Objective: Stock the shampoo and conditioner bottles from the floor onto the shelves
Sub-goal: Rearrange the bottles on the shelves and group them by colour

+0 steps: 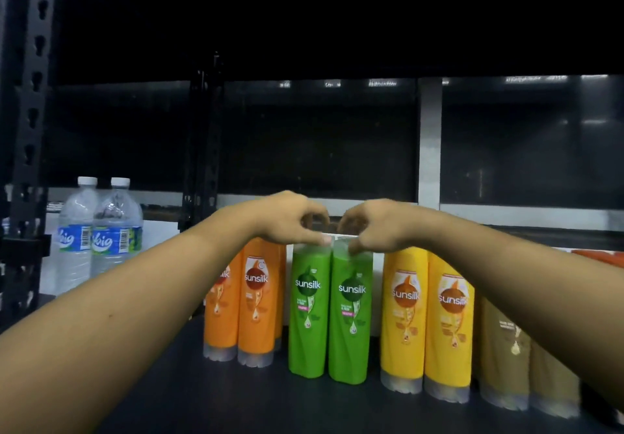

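Two green shampoo bottles stand upright side by side, touching, in the middle of the dark shelf (236, 403), and each has a hand on its top. The left hand (290, 219) reaches in from the near left with the forearm stretched out and the wrist bent down. Its fingers curl over the cap of the left green bottle (309, 312), with the thumb pressed against the near side. The right hand (374, 226) comes in from the near right in a mirrored pose, wrist arched, fingers hooked over the cap of the right green bottle (351, 318). The fingertips of the two hands almost meet above the gap between the caps. The caps are hidden under the fingers and a little blurred, so each grip looks like a pinch rather than a full clasp.

Just left of the green pair stand the orange bottles (256, 298), set slightly farther back. To the right is a pair of yellow bottles (425, 318), and beyond them the brown bottles (506, 359), partly covered by the right forearm. Far left, two water bottles (98, 231) stand beside a black slotted upright (28, 95).
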The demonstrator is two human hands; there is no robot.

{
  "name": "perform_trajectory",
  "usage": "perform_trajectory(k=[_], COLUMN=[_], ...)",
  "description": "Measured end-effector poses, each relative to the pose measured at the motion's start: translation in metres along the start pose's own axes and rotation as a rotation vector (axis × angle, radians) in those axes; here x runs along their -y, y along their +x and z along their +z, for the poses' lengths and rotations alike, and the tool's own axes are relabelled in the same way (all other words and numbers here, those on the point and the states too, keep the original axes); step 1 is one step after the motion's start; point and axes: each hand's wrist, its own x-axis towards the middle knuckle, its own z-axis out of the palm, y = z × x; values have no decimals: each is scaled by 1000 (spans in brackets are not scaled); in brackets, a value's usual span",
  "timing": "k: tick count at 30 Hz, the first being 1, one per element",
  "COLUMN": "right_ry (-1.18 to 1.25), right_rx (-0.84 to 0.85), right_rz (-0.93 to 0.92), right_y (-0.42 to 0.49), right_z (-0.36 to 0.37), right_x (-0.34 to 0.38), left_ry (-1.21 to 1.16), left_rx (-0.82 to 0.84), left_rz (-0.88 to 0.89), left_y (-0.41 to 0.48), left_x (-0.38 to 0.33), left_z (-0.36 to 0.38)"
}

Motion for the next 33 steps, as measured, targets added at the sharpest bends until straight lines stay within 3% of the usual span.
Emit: perform_trajectory(k=[4,8,12,19,29,33], right_ry=[147,179,187,317,428,343], right_rx=[-59,115,268,472,412,225], right_rz=[87,188,311,485,437,355], right_y=[16,53,74,78,73,63], right_z=[-16,-7,-4,-2,6,-7], right_x=[-7,-9,-2,-1,-4,-10], left_ry=[-107,-184,-372,-375,-439,-391], left_rx=[-1,251,378,293,196,122], left_rz=[-119,-206,-308,-278,-285,-242], left_y=[21,50,62,59,51,42], left_x=[-1,-5,-8,3,5,11], left_z=[-15,-9,1,4,8,-4])
